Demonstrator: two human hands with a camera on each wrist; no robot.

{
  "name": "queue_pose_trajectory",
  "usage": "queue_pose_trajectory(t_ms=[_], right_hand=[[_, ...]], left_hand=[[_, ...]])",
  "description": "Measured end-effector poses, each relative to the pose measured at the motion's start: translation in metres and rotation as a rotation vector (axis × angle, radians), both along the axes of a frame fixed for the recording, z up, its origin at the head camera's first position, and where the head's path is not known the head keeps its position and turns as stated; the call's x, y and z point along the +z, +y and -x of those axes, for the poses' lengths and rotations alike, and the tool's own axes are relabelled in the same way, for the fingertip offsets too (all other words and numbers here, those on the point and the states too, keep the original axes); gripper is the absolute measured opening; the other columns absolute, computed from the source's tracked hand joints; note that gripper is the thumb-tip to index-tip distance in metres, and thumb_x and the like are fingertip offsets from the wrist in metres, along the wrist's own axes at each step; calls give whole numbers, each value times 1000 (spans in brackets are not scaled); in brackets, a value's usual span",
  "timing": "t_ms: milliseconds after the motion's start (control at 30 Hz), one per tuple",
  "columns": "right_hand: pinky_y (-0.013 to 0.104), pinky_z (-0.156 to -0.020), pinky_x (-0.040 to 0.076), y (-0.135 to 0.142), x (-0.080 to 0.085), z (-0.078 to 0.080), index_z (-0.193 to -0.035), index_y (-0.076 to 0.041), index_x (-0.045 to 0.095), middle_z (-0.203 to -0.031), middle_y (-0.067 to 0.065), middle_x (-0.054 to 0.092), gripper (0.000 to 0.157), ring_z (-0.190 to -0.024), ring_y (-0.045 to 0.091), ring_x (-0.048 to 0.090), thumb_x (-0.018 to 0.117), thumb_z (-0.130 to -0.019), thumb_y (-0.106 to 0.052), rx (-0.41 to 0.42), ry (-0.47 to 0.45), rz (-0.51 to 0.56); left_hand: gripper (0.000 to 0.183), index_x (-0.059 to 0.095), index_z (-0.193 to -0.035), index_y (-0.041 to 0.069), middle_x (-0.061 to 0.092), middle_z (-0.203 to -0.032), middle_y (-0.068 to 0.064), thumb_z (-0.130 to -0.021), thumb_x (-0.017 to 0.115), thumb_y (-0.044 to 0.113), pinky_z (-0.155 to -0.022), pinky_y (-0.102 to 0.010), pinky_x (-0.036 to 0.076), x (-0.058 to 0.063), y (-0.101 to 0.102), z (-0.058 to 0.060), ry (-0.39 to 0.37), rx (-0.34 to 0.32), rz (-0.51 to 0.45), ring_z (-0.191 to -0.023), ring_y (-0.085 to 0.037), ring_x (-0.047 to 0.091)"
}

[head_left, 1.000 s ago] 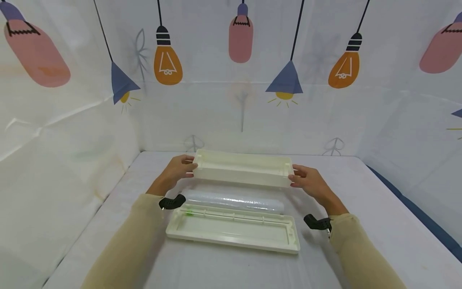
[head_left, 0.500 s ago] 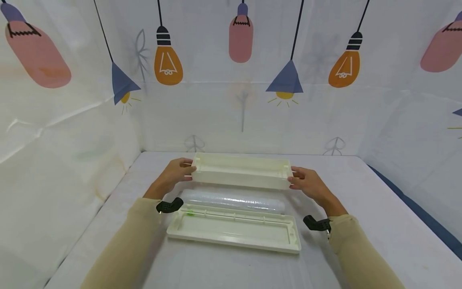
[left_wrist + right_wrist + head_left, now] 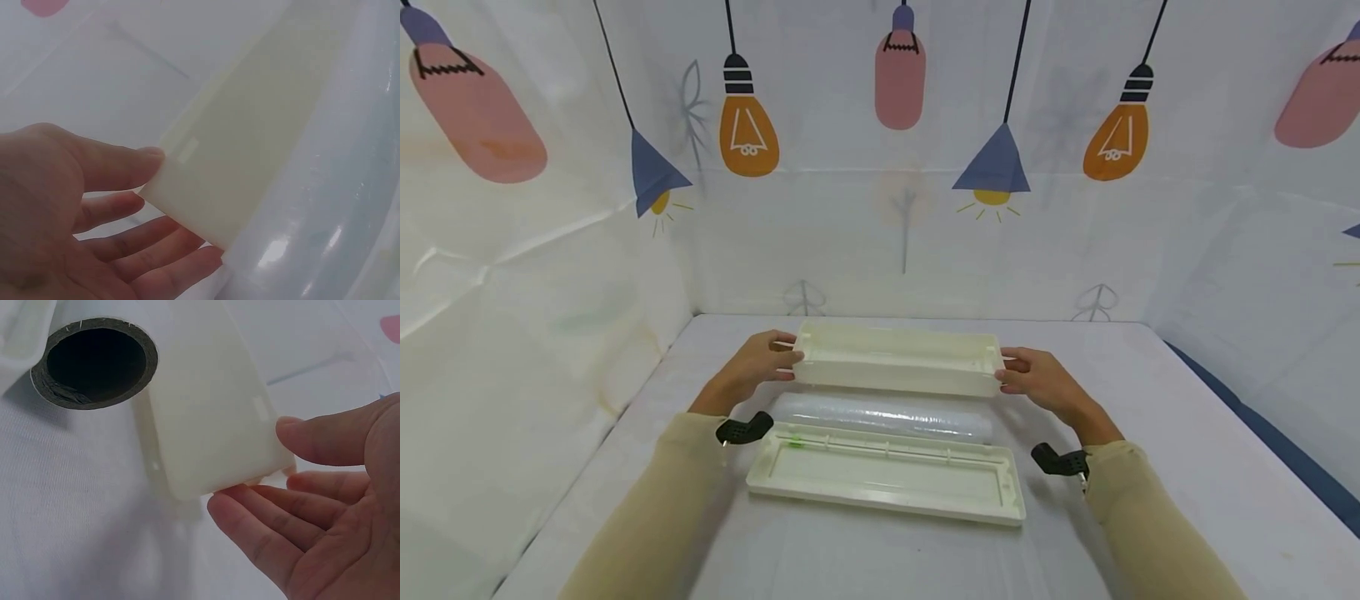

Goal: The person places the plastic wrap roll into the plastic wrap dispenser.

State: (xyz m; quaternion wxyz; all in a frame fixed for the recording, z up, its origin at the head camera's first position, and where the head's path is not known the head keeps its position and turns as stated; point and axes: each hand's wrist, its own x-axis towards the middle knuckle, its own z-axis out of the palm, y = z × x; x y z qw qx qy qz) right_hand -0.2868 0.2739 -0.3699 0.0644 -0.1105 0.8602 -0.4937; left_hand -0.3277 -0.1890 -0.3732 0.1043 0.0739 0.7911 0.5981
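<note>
A long cream plastic box (image 3: pixel 895 377), its hollow side up, is held at both ends behind the other things. My left hand (image 3: pixel 758 365) grips its left end, the thumb at the front upper edge and the fingers against the end wall. At the opposite end my right hand (image 3: pixel 1041 382) holds it the same way; in the right wrist view the thumb lies on the upper edge and the fingertips touch the end (image 3: pixel 231 450). Just in front lies a roll of clear plastic film (image 3: pixel 883 417); its dark hollow core (image 3: pixel 94 362) shows in the right wrist view.
A shallow cream lid (image 3: pixel 887 483) lies in front of the film roll, with a rod along its far side and a green piece (image 3: pixel 795 442) on it. A white cloth covers the table (image 3: pixel 1187 467). White printed sheets (image 3: pixel 850 225) stand behind and at the sides.
Both hands have brought the cream box a little lower and nearer to the film roll, with a slight shift to the left. The roll and the lid stay where they were.
</note>
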Motion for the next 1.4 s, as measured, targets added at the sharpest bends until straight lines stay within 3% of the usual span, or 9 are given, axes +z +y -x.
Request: queue_pose_trajectory(t_ms=[333, 1000, 1200, 1400], right_hand=[[45, -94, 53, -1, -2, 3, -149, 12, 33, -142, 35, 47, 64, -118, 42, 61, 64, -100, -13, 30, -15, -14], [48, -96, 52, -3, -8, 5, -150, 12, 33, -143, 33, 47, 62, -119, 42, 60, 62, -101, -15, 25, -33, -38], [44, -94, 54, -2, -10, 3, -150, 9, 36, -142, 30, 50, 59, -118, 40, 60, 60, -102, -16, 22, -28, -14], [43, -93, 54, -1, -10, -3, -150, 8, 36, -149, 30, 42, 61, -120, 41, 59, 61, -102, -19, -10, -25, 10]], left_hand=[[60, 35, -147, -10, 42, -145, -33, -100, 63, 12, -96, -43, 53, 0, -4, -2, -51, 21, 38, -120, -42, 56], [57, 36, -147, -8, 46, -142, -30, -101, 62, 15, -99, -44, 51, -6, -9, -6, -59, 31, 82, -115, -39, 61], [60, 35, -149, -7, 44, -144, -30, -102, 62, 18, -99, -44, 51, -10, -12, -7, -63, 16, 78, -115, -39, 62], [61, 34, -149, -8, 45, -143, -31, -102, 61, 20, -101, -45, 49, -11, -17, -10, -33, -19, 74, -119, -41, 60]])
